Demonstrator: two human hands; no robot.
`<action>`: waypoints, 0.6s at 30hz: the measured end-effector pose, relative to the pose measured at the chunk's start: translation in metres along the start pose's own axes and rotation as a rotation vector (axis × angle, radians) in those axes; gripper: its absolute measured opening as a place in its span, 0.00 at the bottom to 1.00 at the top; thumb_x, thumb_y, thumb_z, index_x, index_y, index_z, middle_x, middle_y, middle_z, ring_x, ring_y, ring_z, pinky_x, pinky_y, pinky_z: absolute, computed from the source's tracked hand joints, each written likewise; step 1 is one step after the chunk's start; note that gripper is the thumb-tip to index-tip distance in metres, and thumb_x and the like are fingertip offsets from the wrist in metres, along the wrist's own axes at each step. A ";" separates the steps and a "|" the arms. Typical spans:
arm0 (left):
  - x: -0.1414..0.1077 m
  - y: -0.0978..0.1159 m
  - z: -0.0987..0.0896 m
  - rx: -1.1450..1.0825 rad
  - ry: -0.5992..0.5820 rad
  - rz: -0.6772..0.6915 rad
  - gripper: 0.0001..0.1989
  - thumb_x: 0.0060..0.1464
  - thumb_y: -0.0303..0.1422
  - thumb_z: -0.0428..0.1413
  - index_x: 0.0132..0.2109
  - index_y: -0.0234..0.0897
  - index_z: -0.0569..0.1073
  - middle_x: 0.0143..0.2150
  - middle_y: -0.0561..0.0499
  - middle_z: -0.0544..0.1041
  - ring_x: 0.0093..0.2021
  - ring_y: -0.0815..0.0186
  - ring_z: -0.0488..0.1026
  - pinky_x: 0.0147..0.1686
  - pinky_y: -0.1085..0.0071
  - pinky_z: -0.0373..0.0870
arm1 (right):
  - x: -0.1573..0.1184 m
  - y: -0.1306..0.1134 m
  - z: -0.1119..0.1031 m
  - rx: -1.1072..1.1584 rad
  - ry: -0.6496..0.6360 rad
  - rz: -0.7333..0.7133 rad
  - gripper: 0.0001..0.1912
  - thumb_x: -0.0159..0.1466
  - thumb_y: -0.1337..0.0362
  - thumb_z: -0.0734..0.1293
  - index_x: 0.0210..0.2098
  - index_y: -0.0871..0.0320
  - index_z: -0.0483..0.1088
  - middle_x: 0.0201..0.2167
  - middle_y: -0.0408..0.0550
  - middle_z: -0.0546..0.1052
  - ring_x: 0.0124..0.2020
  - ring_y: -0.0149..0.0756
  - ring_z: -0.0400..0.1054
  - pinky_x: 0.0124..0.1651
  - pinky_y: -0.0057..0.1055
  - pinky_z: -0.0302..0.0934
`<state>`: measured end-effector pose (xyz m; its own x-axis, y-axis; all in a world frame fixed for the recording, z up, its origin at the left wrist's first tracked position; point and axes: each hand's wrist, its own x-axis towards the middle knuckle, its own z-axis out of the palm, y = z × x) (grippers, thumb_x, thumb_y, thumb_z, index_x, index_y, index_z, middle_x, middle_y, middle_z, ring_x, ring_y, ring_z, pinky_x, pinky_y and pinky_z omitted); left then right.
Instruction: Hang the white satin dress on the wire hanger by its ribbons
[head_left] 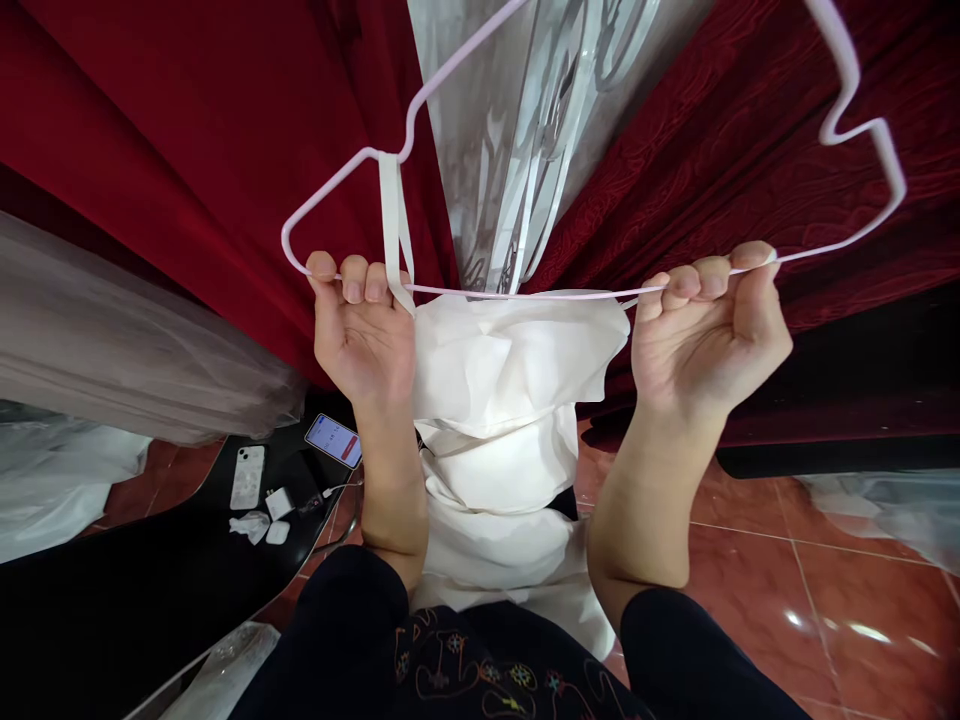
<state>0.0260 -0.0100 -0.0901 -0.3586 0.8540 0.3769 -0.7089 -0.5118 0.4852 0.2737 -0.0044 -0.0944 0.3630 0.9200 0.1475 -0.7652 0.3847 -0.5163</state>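
A pale pink clothes hanger (525, 296) spans the view between my two hands, its top running out of the upper edge. My left hand (367, 330) has its fingers curled round the lower bar at the left end. Around the same bar at the right, my right hand (705, 320) is closed, thumb pressed to it. A white garment (510, 360) hangs below the bar, draped down in front of me. One of its thin straps (391, 215) loops over the hanger's left notch. Near my right hand another strap shows only a short piece; the right notch looks bare.
Dark red curtains (225, 130) hang left and right, with clear plastic-covered garments (495, 120) between them. At lower left a black table (150, 570) holds a lit phone (334, 440), a white phone (247, 477) and a charger (279, 503). Reddish floor tiles (750, 580) lie below.
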 end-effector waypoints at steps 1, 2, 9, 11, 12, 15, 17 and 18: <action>0.001 0.001 -0.002 0.004 -0.006 -0.005 0.14 0.75 0.31 0.40 0.41 0.44 0.66 0.31 0.54 0.59 0.31 0.67 0.65 0.46 0.70 0.71 | 0.000 -0.003 -0.002 -0.053 0.005 0.004 0.22 0.75 0.60 0.50 0.33 0.58 0.69 0.23 0.40 0.68 0.28 0.24 0.72 0.39 0.27 0.76; 0.003 0.002 -0.004 0.006 -0.017 -0.009 0.13 0.75 0.30 0.40 0.40 0.44 0.65 0.31 0.54 0.59 0.31 0.67 0.65 0.46 0.69 0.71 | 0.000 -0.006 -0.005 -0.123 0.019 -0.001 0.21 0.74 0.61 0.50 0.36 0.58 0.71 0.25 0.41 0.72 0.31 0.24 0.75 0.40 0.27 0.77; 0.001 0.003 -0.009 0.025 -0.071 -0.046 0.08 0.72 0.31 0.49 0.41 0.44 0.67 0.32 0.53 0.62 0.34 0.65 0.66 0.50 0.66 0.70 | 0.009 -0.028 -0.035 -0.576 0.246 -0.255 0.22 0.58 0.72 0.57 0.44 0.56 0.77 0.26 0.43 0.76 0.21 0.27 0.71 0.14 0.18 0.56; 0.001 0.002 -0.009 0.055 -0.058 -0.055 0.09 0.73 0.31 0.46 0.40 0.44 0.67 0.32 0.53 0.63 0.35 0.64 0.67 0.51 0.65 0.69 | 0.012 -0.035 -0.039 -0.580 0.302 -0.394 0.20 0.56 0.74 0.59 0.40 0.55 0.79 0.23 0.41 0.71 0.21 0.25 0.70 0.12 0.16 0.48; 0.001 0.002 -0.009 0.080 -0.049 -0.055 0.10 0.73 0.31 0.46 0.40 0.45 0.66 0.32 0.53 0.63 0.37 0.64 0.68 0.52 0.64 0.69 | 0.013 -0.039 -0.040 -0.580 0.311 -0.455 0.20 0.56 0.74 0.59 0.38 0.55 0.80 0.21 0.40 0.69 0.19 0.23 0.68 0.11 0.15 0.46; 0.003 0.003 -0.010 0.171 -0.024 -0.045 0.10 0.74 0.33 0.46 0.40 0.45 0.65 0.31 0.53 0.64 0.41 0.63 0.70 0.54 0.63 0.69 | 0.016 -0.052 -0.039 -0.655 0.195 -0.496 0.21 0.62 0.73 0.60 0.40 0.48 0.82 0.24 0.39 0.75 0.18 0.17 0.64 0.15 0.13 0.53; 0.004 0.003 -0.011 0.171 -0.033 -0.044 0.10 0.74 0.32 0.46 0.40 0.45 0.66 0.31 0.54 0.64 0.40 0.64 0.70 0.53 0.63 0.70 | 0.021 -0.063 -0.038 -0.691 0.061 -0.452 0.22 0.67 0.70 0.58 0.41 0.42 0.82 0.32 0.37 0.79 0.24 0.16 0.71 0.22 0.12 0.61; 0.005 0.004 -0.012 0.144 -0.046 -0.044 0.11 0.74 0.32 0.45 0.40 0.45 0.66 0.31 0.54 0.64 0.39 0.64 0.70 0.52 0.64 0.70 | 0.024 -0.068 -0.038 -0.691 -0.009 -0.369 0.23 0.69 0.68 0.57 0.41 0.38 0.82 0.36 0.34 0.80 0.30 0.16 0.75 0.25 0.11 0.63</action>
<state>0.0145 -0.0066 -0.0957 -0.2984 0.8726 0.3866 -0.6281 -0.4845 0.6089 0.3543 -0.0111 -0.0880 0.5228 0.7435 0.4170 -0.0907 0.5350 -0.8400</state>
